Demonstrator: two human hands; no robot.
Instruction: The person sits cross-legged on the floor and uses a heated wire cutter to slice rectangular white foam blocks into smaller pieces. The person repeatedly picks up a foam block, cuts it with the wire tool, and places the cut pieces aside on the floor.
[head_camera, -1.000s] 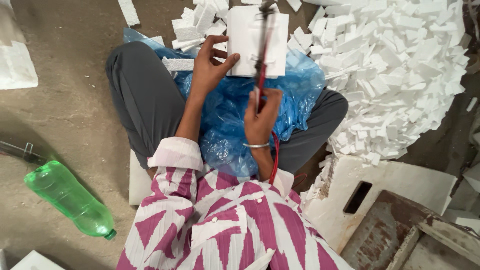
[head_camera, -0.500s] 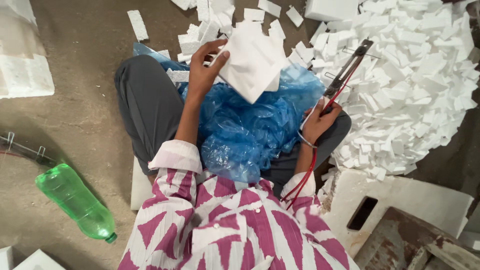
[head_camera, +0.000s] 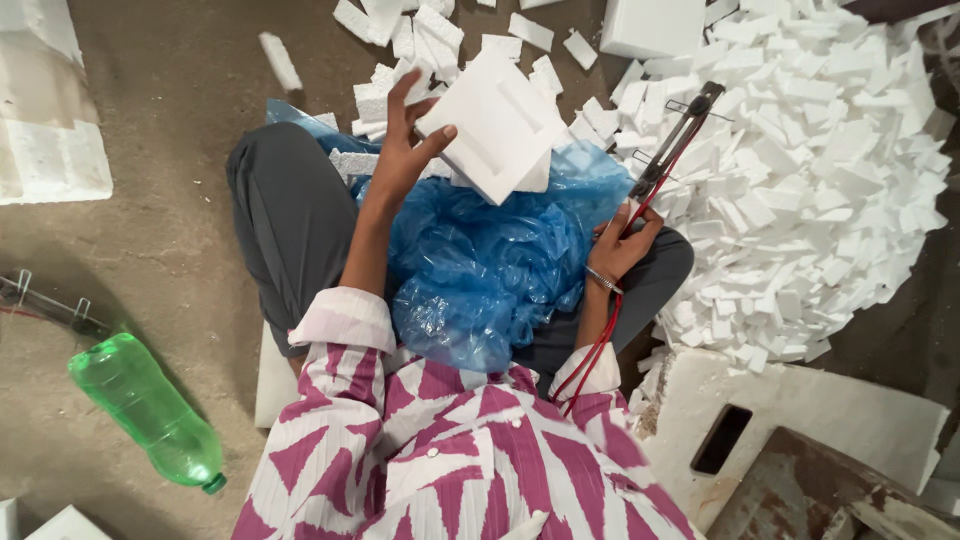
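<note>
My left hand (head_camera: 405, 145) grips a white moulded foam block (head_camera: 495, 125) by its left edge and holds it tilted above my lap. My right hand (head_camera: 622, 245) holds a long thin cutter tool (head_camera: 672, 145) with a dark frame and red parts; it points up and to the right, away from the block. A red cord (head_camera: 590, 355) runs from the tool down past my wrist. A crumpled blue plastic sheet (head_camera: 480, 270) covers my lap between my dark trouser legs.
A big heap of small white foam pieces (head_camera: 800, 170) lies to my right, with more scattered ahead. A green plastic bottle (head_camera: 150, 410) lies on the floor at left. Foam slabs sit at the far left (head_camera: 50, 110) and lower right (head_camera: 800, 410).
My right hand has swung the cutter away from the block, out to the right. My left hand has turned and tilted the foam block.
</note>
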